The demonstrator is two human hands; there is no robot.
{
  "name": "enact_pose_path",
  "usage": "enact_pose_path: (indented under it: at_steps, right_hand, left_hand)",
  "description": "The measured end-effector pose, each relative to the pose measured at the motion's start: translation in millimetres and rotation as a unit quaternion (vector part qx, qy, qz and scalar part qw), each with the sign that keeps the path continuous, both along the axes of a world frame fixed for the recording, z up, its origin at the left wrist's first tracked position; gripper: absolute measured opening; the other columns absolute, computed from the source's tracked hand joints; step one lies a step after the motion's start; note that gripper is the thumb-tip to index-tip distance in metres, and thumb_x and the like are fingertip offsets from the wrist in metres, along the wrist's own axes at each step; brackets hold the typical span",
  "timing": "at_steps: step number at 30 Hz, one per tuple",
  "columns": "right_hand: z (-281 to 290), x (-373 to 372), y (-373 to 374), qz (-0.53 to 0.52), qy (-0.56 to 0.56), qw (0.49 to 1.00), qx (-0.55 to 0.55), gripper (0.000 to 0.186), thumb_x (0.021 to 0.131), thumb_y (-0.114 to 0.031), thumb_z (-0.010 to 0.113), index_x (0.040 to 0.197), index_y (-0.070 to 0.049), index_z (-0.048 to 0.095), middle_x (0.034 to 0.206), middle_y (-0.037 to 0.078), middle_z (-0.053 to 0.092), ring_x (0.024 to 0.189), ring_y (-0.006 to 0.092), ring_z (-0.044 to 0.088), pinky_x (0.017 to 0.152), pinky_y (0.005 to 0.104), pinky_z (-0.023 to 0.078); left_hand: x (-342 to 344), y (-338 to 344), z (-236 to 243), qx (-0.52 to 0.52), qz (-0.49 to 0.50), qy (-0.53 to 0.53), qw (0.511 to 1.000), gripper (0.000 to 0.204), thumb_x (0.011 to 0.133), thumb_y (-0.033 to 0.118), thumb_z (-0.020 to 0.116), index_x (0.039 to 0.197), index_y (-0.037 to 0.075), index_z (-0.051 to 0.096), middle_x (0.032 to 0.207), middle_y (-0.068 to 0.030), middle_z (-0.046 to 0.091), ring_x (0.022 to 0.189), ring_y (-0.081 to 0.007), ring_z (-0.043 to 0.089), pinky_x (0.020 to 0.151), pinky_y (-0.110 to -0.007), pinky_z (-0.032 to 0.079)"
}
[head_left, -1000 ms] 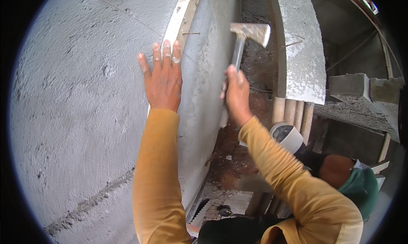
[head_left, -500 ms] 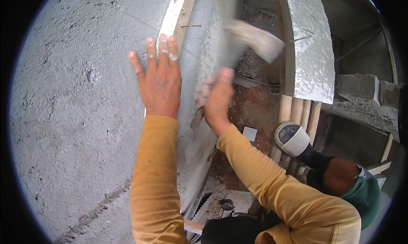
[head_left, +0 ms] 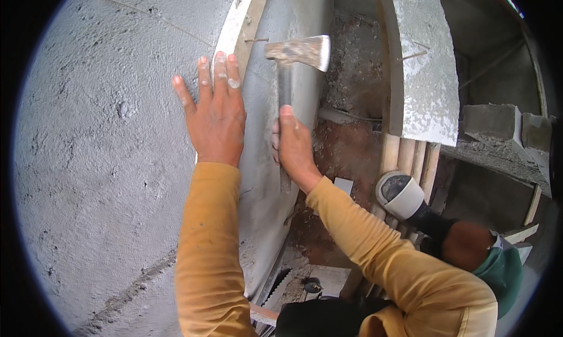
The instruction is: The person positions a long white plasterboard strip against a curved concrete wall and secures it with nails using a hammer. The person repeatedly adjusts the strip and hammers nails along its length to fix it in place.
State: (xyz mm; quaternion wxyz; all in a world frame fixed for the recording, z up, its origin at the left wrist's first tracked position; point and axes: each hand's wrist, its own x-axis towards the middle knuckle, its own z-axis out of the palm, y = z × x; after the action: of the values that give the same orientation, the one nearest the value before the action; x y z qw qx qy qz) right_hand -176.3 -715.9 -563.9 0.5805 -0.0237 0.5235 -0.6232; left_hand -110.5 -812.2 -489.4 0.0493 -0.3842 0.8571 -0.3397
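Note:
My left hand [head_left: 218, 114] lies flat with fingers spread, pressing on a narrow pale wooden board [head_left: 249, 23] along the edge of the grey plastered surface [head_left: 111, 178]. A nail [head_left: 256, 40] sticks out of the board's side, just beyond the fingertips. My right hand [head_left: 294, 146] is wrapped round the handle of a hatchet [head_left: 302, 51]. Its thumb lies along the handle. The blunt end of the hatchet head is close to the nail, and the flared blade points right, away from the board. Whether the head touches the nail I cannot tell.
Right of the gap stands a concrete-smeared slab [head_left: 428, 73] with a nail in its face. Wooden poles [head_left: 406, 155] run below it, by a foot in a white sandal [head_left: 404, 196]. A small white square [head_left: 343, 185] lies on the reddish ground. A handsaw blade [head_left: 277, 287] shows lower down.
The hatchet has swung left, its head coming from over the gap to beside the nail. My right hand has turned with it. My left hand stays flat on the board.

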Motion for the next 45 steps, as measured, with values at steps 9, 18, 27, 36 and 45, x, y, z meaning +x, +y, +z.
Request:
enact_pose_path:
  at_steps: [9, 18, 27, 36, 45]
  right_hand:
    - [9.6, -6.5, -7.8, -0.009, 0.026, 0.996, -0.085, 0.051, 0.1, -0.056, 0.038, 0.078, -0.011, 0.047, 0.06, 0.0, 0.044, 0.046, 0.0105, 0.044, 0.044, 0.0272, 0.039]
    - [14.4, -3.4, -6.9, -0.152, 0.017, 0.986, -0.067, 0.057, 0.097, -0.065, 0.034, 0.083, -0.011, 0.044, 0.057, -0.003, 0.039, 0.044, 0.0113, 0.041, 0.041, 0.0293, 0.036]
    - [4.5, -8.2, 0.3, -0.259, -0.035, 0.959, -0.11, 0.05, 0.1, -0.057, 0.036, 0.081, -0.012, 0.045, 0.058, 0.0, 0.043, 0.044, 0.0105, 0.044, 0.04, 0.0283, 0.039]
    - [18.1, -10.7, -5.0, -0.315, -0.037, 0.939, -0.13, 0.048, 0.101, -0.056, 0.035, 0.089, -0.01, 0.044, 0.059, 0.0, 0.044, 0.045, 0.0138, 0.046, 0.044, 0.031, 0.043]
    - [11.0, 3.3, -12.2, -0.076, 0.053, 0.994, -0.06, 0.05, 0.101, -0.056, 0.035, 0.082, -0.01, 0.045, 0.057, -0.001, 0.041, 0.043, 0.012, 0.041, 0.041, 0.0281, 0.037]
  left_hand:
    - [0.1, 1.4, 0.3, -0.011, -0.013, 0.001, 1.0, 0.084, 0.074, 0.021, 0.072, 0.148, 0.019, 0.033, 0.147, 0.0013, 0.043, 0.139, -0.0202, 0.036, 0.117, -0.06, 0.009]
    - [0.7, 1.5, 0.2, 0.01, -0.012, 0.025, 1.0, 0.084, 0.072, 0.017, 0.071, 0.148, 0.018, 0.033, 0.147, 0.0006, 0.042, 0.139, -0.0207, 0.037, 0.117, -0.059, 0.01]
    - [2.1, 1.0, -0.8, 0.0, -0.01, 0.013, 1.0, 0.085, 0.071, 0.018, 0.072, 0.147, 0.018, 0.034, 0.148, 0.0009, 0.042, 0.139, -0.0206, 0.037, 0.117, -0.06, 0.01]
    - [3.2, 0.7, -1.5, -0.008, -0.011, 0.006, 1.0, 0.082, 0.074, 0.018, 0.068, 0.147, 0.018, 0.034, 0.147, 0.0013, 0.043, 0.139, -0.0204, 0.037, 0.117, -0.06, 0.009]
    - [2.2, 1.7, 0.7, 0.009, -0.014, 0.032, 0.999, 0.082, 0.073, 0.016, 0.068, 0.147, 0.016, 0.034, 0.147, 0.0006, 0.043, 0.139, -0.0201, 0.037, 0.117, -0.059, 0.012]
